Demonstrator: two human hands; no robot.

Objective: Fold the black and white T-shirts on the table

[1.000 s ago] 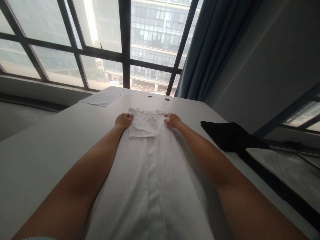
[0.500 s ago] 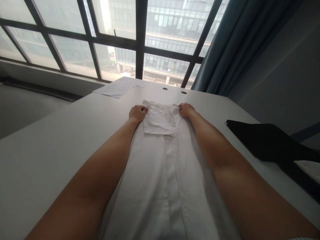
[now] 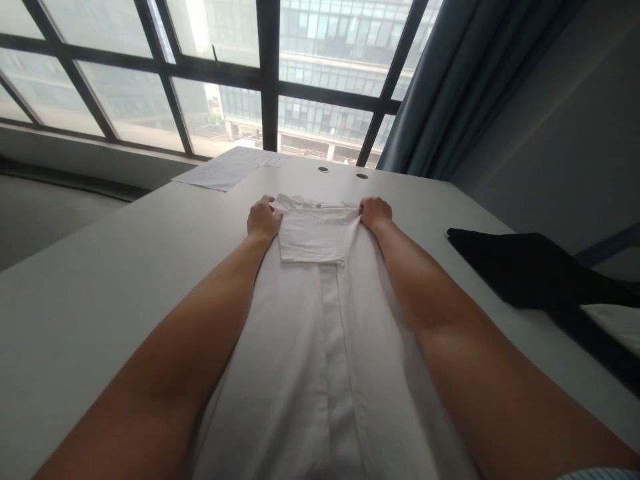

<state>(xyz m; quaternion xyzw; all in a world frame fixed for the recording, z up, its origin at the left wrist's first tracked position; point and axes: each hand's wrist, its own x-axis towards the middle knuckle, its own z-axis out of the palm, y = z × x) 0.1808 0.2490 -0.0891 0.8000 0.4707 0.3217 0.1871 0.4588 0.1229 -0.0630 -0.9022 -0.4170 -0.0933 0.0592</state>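
Note:
A long white garment lies lengthwise before me, with a stitched strip down its middle. At its far end a white flap is folded back toward me. My left hand is at the far left corner, thumb and forefinger somewhat apart around the cloth edge. At the opposite corner my right hand is closed, pinching the edge between thumb and fingers. The cloth between both hands looks fairly taut. The garment's near end runs out of view below.
The white table extends to the window. Paper sheets lie at its far left, near two round cable holes. A folded black cloth item lies on the right, with something white beside it. A blue curtain hangs behind.
My left hand has shifted slightly left, and its thumb and forefinger have spread. The folded flap is wider and smoother. My right hand keeps its pinch. The whole view has shifted slightly.

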